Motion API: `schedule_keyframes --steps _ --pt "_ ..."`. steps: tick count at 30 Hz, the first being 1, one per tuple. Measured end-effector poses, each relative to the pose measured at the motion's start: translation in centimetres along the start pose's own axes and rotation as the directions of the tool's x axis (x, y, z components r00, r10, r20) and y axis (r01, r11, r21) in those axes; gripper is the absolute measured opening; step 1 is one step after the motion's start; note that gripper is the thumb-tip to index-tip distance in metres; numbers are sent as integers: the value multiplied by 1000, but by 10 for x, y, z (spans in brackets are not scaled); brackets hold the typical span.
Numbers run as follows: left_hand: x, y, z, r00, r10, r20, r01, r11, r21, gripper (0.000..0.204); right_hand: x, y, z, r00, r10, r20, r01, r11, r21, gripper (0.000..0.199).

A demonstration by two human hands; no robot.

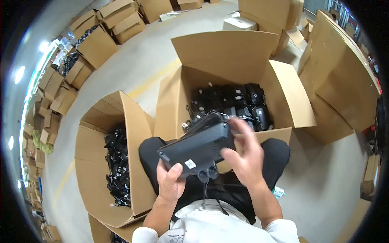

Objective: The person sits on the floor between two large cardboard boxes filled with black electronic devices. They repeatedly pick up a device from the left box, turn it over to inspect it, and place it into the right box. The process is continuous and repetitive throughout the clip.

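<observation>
Above my lap I hold a black plastic housing [194,150], a boxy unit with corner screws, a small white label and two short round ports on its lower edge. A dark cord hangs below the ports. My left hand [171,180] grips its lower left corner, thumb on the face near the label. At the right end, my right hand [246,156] has its fingers spread and thumb apart; whether a fingertip touches the housing is hard to tell. Just beyond stands an open cardboard box [227,50] with rows of similar black units [227,97] inside.
To my left, another open carton [97,162] holds a jumble of black parts [118,170]. Tall cardboard boxes [336,77] stand at the right. Many cartons [97,46] line the far left, and a white stool [240,24] sits behind the front box.
</observation>
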State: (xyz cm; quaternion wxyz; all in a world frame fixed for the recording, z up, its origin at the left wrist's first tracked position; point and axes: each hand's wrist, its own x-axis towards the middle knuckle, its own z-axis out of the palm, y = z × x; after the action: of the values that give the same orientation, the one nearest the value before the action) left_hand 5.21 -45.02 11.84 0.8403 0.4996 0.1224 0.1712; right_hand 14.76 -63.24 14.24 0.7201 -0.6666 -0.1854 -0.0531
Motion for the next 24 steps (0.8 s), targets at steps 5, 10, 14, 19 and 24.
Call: schedule_keyframes --steps 5,10,14,19,24 --pt "2 -8 -11 979 -204 -2 200 960 -197 52 -20 34 10 994 3 113 2 999 -43 71" --pt "-4 -22 -12 991 -136 -16 134 986 -94 59 -13 53 25 986 -21 -167 42 992 123 60" --pt "-13 -32 -15 999 -20 47 19 999 37 99 -13 55 27 970 60 -237 -49 998 49 53" --pt "-21 -22 -37 992 118 -43 -92 916 391 82 -25 51 18 972 132 196 -148 986 72 58" --pt "-32 4 -25 990 105 -97 -53 901 430 89 -38 40 13 957 108 271 -152 977 148 71"
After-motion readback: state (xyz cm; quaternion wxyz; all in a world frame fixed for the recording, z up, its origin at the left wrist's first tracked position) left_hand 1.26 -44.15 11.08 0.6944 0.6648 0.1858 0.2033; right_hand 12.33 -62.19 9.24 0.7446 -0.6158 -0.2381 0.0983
